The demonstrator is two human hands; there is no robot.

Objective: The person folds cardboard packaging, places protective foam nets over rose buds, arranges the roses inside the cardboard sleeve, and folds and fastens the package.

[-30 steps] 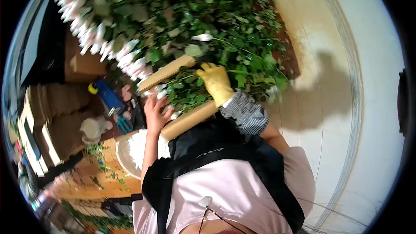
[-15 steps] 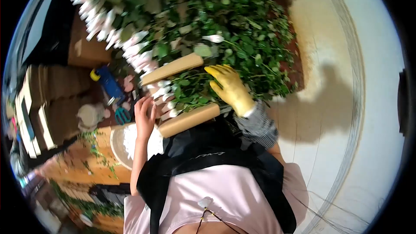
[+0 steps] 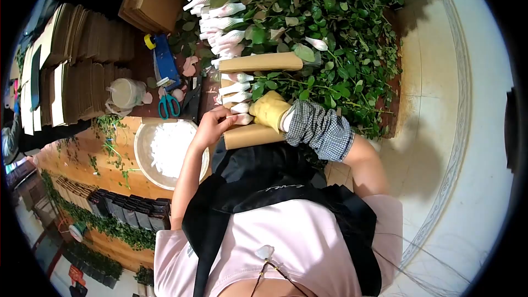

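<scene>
Left of the left hand, a tub of nets is standing, probably for easy reach. That hand is narrowly pinching the nearest bud, perhaps keeping it in line between cardboard flaps. Just right, the gloved right hand is curling over stems, seemingly steadying them; its grip I cannot tell.

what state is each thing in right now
left hand: bare, fingers at a bud
right hand: yellow-gloved, grip unclear
flower buds: white-sleeved, lined up
cardboard wrap: open, leafy stems between its sides
basin: holding white pieces
scissors: lying down, blade position unclear
cardboard sheets: stacked
</scene>
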